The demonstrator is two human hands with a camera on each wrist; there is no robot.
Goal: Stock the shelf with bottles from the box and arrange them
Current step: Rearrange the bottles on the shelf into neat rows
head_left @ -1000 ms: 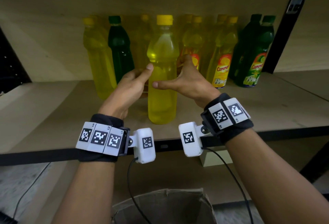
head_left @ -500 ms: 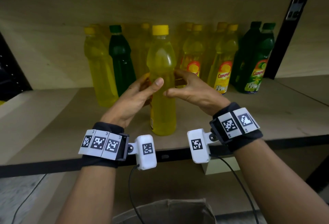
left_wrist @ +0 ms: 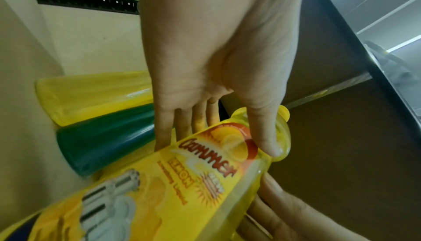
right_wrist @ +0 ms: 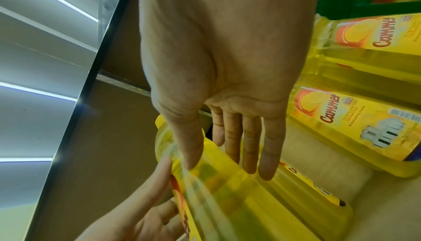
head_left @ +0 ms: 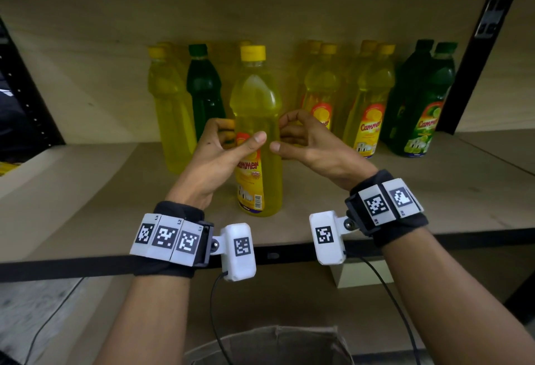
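Observation:
A yellow bottle [head_left: 256, 95] with a yellow cap stands upright on the wooden shelf [head_left: 86, 190], in front of the back row. Its orange and yellow label faces me. My left hand [head_left: 241, 135] grips it from the left, thumb across the label and fingers behind. My right hand [head_left: 285, 133] holds its right side, thumb in front and fingers curled round the back. In the left wrist view my left hand [left_wrist: 216, 146] has its thumb pressed on the bottle [left_wrist: 182, 182]. In the right wrist view my right hand [right_wrist: 227, 165] lies on the bottle [right_wrist: 239, 200].
Along the shelf's back wall stand several yellow bottles [head_left: 170, 109], a dark green bottle [head_left: 204, 89], labelled yellow bottles [head_left: 369, 112] and green bottles [head_left: 422, 109] at the right. A black upright [head_left: 474, 60] bounds the right. The cardboard box [head_left: 269, 344] sits below the shelf edge.
The yellow bottle has turned so its label now faces front. Both hands have curled closer round it, thumbs meeting in front.

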